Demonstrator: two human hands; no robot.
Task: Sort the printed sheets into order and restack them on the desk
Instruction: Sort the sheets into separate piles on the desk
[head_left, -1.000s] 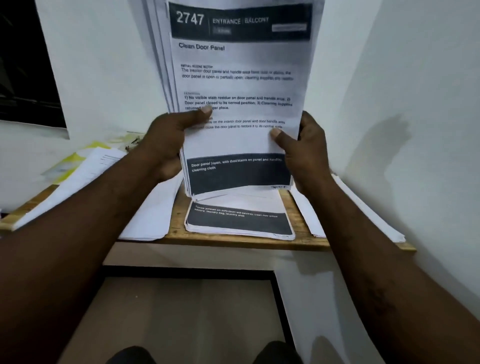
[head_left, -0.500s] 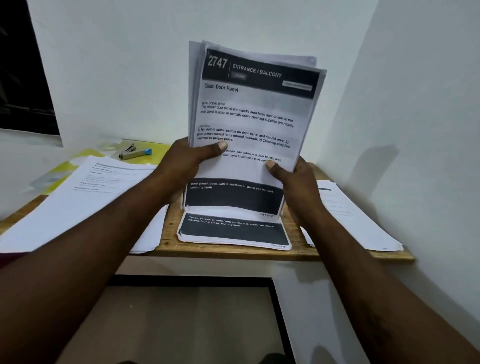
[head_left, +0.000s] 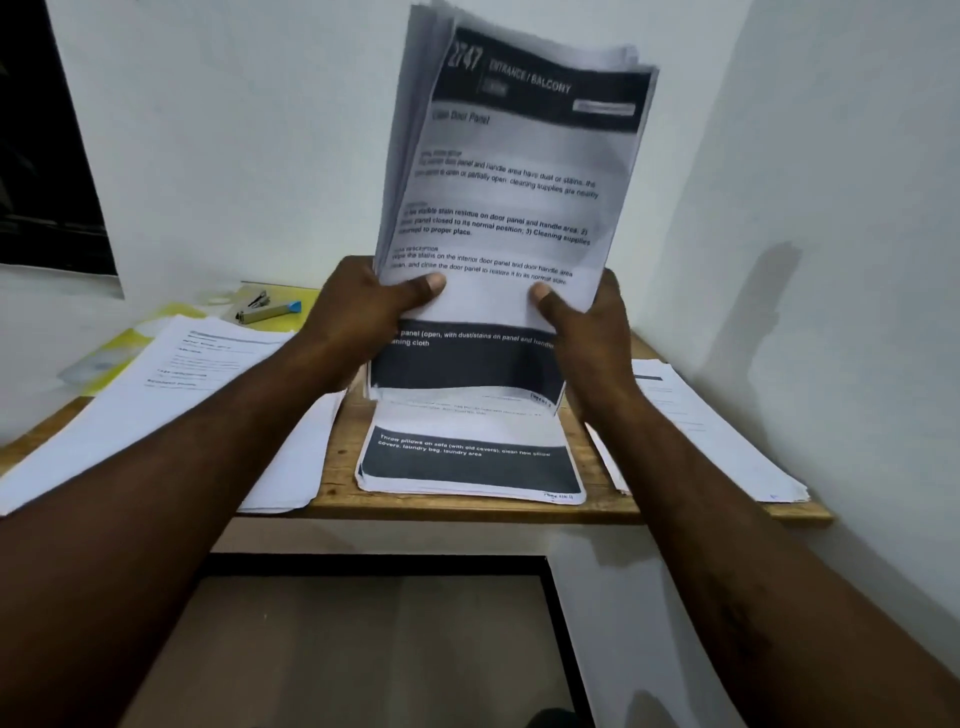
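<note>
A thick bundle of printed sheets (head_left: 514, 197) stands upright above the desk, its front page headed "2747 Entrance / Balcony". My left hand (head_left: 358, 317) grips its lower left edge with the thumb on the front page. My right hand (head_left: 587, 332) grips the lower right edge, thumb also on the front. Below the bundle a small stack of sheets (head_left: 470, 462) lies flat on the wooden desk (head_left: 337, 467), its top page ending in a dark band. The bundle's left edge is fanned out.
A large pile of white sheets (head_left: 171, 395) lies on the desk's left, over a yellow folder (head_left: 130, 338). A stapler (head_left: 267, 309) sits behind it. Another paper pile (head_left: 711, 431) lies at the right, by the white wall. The desk's front edge runs just below the stacks.
The bundle dropped lower in view half a second ago, then rose and tilted, its top leaning left. Both hands kept their grip on its lower edges.
</note>
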